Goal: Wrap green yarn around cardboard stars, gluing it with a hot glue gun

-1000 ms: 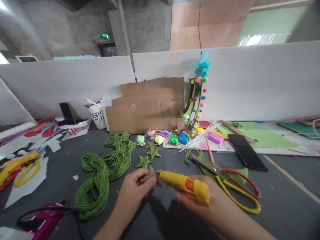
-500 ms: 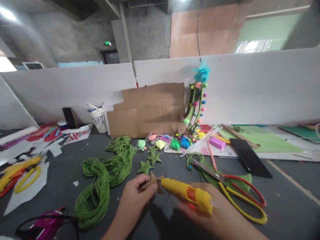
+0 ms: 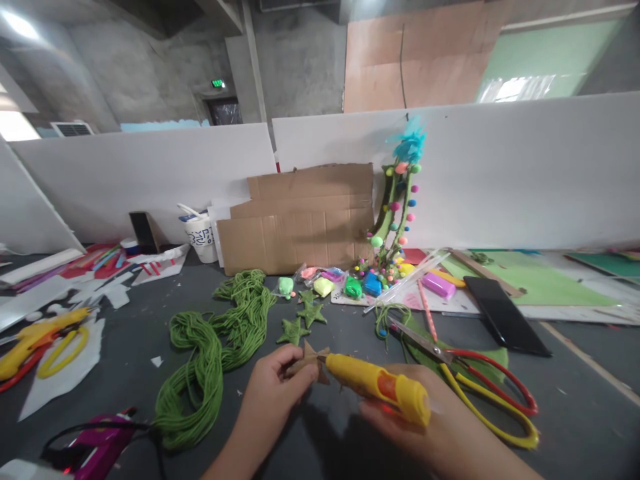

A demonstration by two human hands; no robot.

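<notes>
Hardly anything has moved since the earlier frame: the view drifts a touch, both hands keep their places. Left hand (image 3: pixel 267 390) is pinched narrow, thumb and fingers on one side of the brown star (image 3: pixel 313 361), which sits in front of the person. Star looks like cardboard: probably light, stiffish, bendable at the points; best held by an edge, off the nozzle (likely hot). Right hand (image 3: pixel 425 437) is wrapped around the yellow glue gun (image 3: pixel 355 375), probably light hard plastic, best held by the handle. Nozzle is at the star; can't tell if touching. Beyond: green stars (image 3: pixel 293 331), green yarn (image 3: pixel 240 333) left, scissors (image 3: pixel 445 357) right, all on the counter (image 3: pixel 345 330).
</notes>
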